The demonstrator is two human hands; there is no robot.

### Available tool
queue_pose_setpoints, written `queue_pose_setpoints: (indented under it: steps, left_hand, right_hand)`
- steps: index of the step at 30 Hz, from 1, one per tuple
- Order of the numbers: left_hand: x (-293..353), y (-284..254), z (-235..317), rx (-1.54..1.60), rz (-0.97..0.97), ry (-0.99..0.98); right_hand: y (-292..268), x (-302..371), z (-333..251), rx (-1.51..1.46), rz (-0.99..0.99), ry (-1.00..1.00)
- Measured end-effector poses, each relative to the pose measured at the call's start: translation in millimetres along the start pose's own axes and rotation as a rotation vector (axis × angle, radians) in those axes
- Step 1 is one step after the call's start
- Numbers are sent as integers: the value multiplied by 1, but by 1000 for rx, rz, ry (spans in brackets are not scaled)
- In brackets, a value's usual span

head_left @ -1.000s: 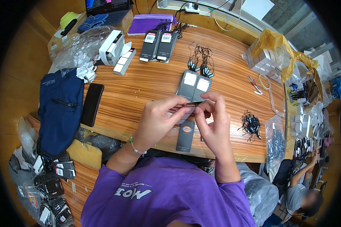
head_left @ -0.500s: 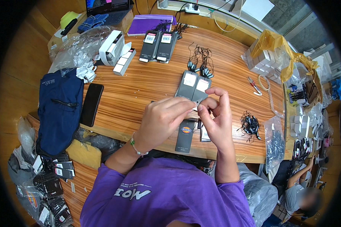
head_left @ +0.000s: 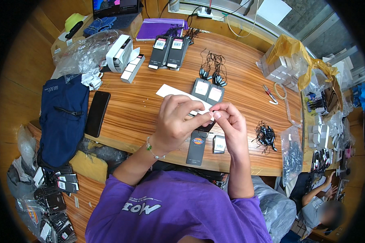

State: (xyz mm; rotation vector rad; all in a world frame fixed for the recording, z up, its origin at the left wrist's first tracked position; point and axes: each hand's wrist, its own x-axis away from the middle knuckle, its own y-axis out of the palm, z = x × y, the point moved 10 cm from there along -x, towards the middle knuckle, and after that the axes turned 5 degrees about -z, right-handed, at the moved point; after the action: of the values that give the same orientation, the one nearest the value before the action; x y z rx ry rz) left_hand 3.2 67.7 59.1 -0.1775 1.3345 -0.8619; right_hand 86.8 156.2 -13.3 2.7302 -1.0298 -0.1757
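My left hand (head_left: 176, 117) is closed on a long white-faced hang tag (head_left: 170, 91), which slants over the table toward my right hand. My right hand (head_left: 231, 123) pinches thumb and forefinger together at the tag's end; a small dark bit shows there, too small to make out. Just beyond both hands lie two stacks of grey hang tags (head_left: 201, 86) with white labels, their black cords spread behind them. Nearer me, a dark grey hang tag (head_left: 195, 152) lies flat by the table edge. Beside it sits a small stack of white labels (head_left: 219, 144), partly next to my right wrist.
A tangle of black cords (head_left: 266, 135) lies to the right, with red-handled snips (head_left: 270, 94) farther back. More tag stacks (head_left: 176, 52) stand at the back. On the left are a black phone (head_left: 98, 114) and a navy bag (head_left: 63, 121). Another person (head_left: 318, 208) sits at far right.
The tag between my hands now shows its long white face, extending to the left; before, a grey tag face showed near my fingertips. My right forefinger has curled down into a pinch.
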Motion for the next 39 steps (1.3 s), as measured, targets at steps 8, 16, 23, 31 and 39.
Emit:
queue_pose_setpoints:
  steps: [8,16,23,31,39]
  left_hand:
    - [9,10,-3,58,-38,70]
    - [6,0,-2,129,-1,80]
    - [4,-2,5,55,21,120]
    - [12,-1,4,52,-12,133]
    - [39,40,-45,788,-169,-591]
  right_hand:
    - [-10,8,-11,146,136,-162]
    - [-4,17,-30,255,167,-264]
    - [-5,12,-15,-67,151,-183]
    - [-21,18,-33,-57,234,-313]
    - [6,7,-56,-597,-234,-434]
